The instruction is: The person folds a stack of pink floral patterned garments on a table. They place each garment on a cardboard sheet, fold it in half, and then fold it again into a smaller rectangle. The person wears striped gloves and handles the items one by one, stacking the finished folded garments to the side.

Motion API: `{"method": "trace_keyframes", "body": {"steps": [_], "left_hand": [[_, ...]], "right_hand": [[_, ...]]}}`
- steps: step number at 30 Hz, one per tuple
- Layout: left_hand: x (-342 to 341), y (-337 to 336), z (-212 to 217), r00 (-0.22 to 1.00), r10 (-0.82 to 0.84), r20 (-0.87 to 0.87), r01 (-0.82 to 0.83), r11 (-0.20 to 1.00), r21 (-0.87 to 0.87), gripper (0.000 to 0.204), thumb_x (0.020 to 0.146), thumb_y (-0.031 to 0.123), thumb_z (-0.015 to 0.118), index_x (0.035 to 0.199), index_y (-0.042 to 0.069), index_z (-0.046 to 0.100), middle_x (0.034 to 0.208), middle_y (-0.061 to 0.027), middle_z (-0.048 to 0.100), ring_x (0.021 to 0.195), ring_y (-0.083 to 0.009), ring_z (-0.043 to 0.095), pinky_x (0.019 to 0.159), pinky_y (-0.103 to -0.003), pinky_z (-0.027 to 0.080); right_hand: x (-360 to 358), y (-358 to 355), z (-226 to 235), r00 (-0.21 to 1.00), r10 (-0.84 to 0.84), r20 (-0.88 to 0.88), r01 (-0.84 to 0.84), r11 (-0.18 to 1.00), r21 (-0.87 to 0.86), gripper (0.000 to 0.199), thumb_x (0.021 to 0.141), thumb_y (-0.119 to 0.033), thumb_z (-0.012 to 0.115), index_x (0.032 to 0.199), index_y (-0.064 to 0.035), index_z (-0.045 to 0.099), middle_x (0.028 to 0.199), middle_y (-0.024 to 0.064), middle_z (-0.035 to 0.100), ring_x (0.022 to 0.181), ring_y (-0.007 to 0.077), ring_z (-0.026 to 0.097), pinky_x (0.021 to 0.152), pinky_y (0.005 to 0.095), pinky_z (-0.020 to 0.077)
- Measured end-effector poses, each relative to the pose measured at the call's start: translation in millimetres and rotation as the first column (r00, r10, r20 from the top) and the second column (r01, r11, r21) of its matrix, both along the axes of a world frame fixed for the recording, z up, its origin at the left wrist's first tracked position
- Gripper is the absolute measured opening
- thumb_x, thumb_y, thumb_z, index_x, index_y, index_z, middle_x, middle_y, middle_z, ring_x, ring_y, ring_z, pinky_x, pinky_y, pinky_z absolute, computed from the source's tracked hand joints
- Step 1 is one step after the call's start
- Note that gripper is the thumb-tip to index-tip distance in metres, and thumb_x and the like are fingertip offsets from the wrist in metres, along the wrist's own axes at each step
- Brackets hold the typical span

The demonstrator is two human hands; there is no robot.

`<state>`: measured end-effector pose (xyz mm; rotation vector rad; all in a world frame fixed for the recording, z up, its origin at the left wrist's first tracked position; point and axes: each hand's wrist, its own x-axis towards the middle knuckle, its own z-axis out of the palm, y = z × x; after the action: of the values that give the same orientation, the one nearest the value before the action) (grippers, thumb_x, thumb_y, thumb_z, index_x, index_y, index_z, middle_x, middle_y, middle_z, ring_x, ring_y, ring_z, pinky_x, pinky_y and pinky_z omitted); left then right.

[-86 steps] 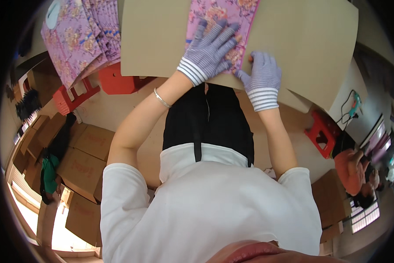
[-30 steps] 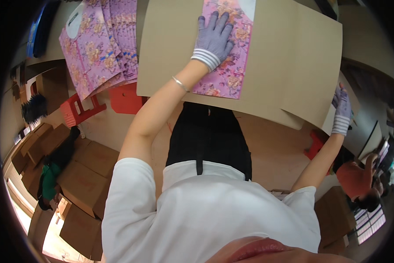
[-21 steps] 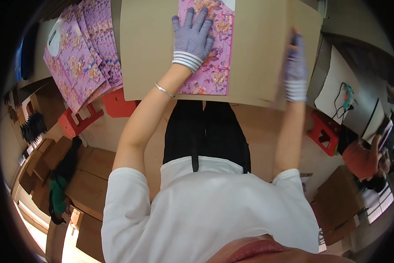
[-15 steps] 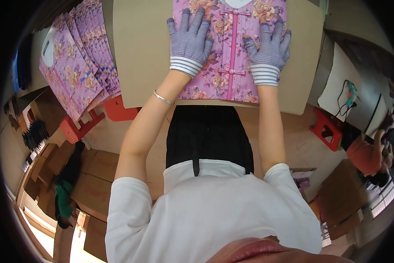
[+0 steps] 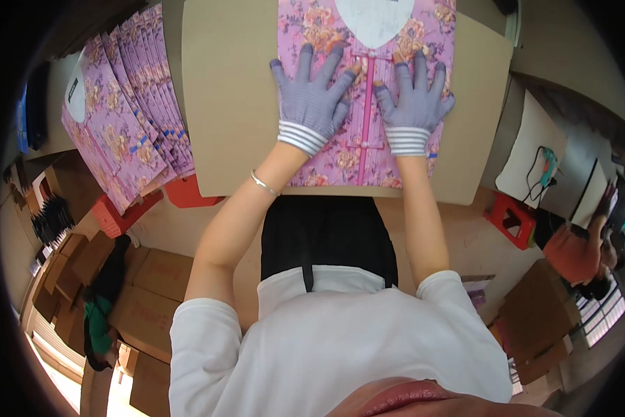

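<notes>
A folded pink floral garment (image 5: 347, 158) lies flat before me, with a magenta strip down its front and a white rounded neck opening at the far end. My left hand (image 5: 311, 97), in a grey-purple striped-cuff glove, presses on its left half with fingers spread. On the right half rests my right hand (image 5: 411, 105), gloved alike, fingers also spread and flat. Neither hand grips anything. The cloth beneath both palms is hidden.
Brown cardboard (image 5: 232, 104) lies under the garment. A stack of similar folded garments (image 5: 118, 118) fans out at the left. Red stools (image 5: 510, 221) stand below the table edge. A corded teal tool (image 5: 549, 167) lies on the right. Other people and cardboard boxes (image 5: 152, 292) are farther off.
Both hands have come slightly nearer to me and closer together, still flat on the garment. More of the white neck opening shows now as the view has shifted.
</notes>
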<state>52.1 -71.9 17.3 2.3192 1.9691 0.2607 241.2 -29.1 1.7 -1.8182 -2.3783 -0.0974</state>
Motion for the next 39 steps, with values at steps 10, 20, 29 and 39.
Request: {"method": "trace_keyframes", "body": {"steps": [10, 20, 29, 39], "left_hand": [[1.3, -0.7, 7.1, 1.000, -0.017, -0.013, 0.016, 0.997, -0.081, 0.051, 0.084, 0.035, 0.060, 0.136, 0.031, 0.057, 0.155, -0.0064, 0.036, 0.140, -0.0454, 0.031, 0.101, -0.080, 0.020], [1.8, 0.7, 3.1, 1.000, 0.000, 0.025, 0.002, 0.999, -0.054, 0.051, 0.082, 0.035, 0.063, 0.133, 0.030, 0.060, 0.152, -0.0064, 0.041, 0.138, -0.0457, 0.035, 0.099, -0.082, 0.017], [5.3, -0.1, -2.5, 0.999, 0.028, 0.042, -0.026, 0.999, -0.034, 0.050, 0.082, 0.034, 0.063, 0.132, 0.031, 0.061, 0.152, -0.0067, 0.042, 0.138, -0.0458, 0.034, 0.099, -0.083, 0.016], [7.1, -3.0, -2.4, 0.986, -0.076, 0.149, 0.078, 0.997, -0.007, 0.049, 0.085, 0.029, 0.059, 0.134, 0.025, 0.059, 0.153, -0.0023, 0.040, 0.142, -0.0412, 0.030, 0.105, -0.079, 0.011]], "right_hand": [[-8.9, 42.3, -5.4, 1.000, 0.009, 0.011, -0.010, 0.997, 0.082, 0.059, 0.082, -0.055, 0.064, 0.134, -0.0289, 0.057, 0.147, 0.0022, 0.046, 0.138, 0.0329, 0.035, 0.098, 0.0701, 0.0256], [-10.6, 45.1, -5.2, 1.000, 0.021, -0.001, -0.021, 0.997, 0.075, 0.060, 0.083, -0.054, 0.064, 0.137, -0.0308, 0.054, 0.147, 0.0011, 0.046, 0.137, 0.0310, 0.035, 0.098, 0.0689, 0.0258], [-13.9, 44.3, -3.6, 1.000, 0.001, -0.017, 0.000, 0.996, 0.084, 0.058, 0.082, -0.053, 0.064, 0.135, -0.0302, 0.056, 0.146, 0.0013, 0.047, 0.137, 0.0313, 0.036, 0.098, 0.0683, 0.0262], [-13.2, 47.5, -12.5, 1.000, -0.016, -0.011, 0.017, 0.995, 0.096, 0.060, 0.083, -0.055, 0.063, 0.137, -0.0321, 0.054, 0.147, 0.0024, 0.046, 0.137, 0.0329, 0.035, 0.096, 0.0746, 0.0249]]}}
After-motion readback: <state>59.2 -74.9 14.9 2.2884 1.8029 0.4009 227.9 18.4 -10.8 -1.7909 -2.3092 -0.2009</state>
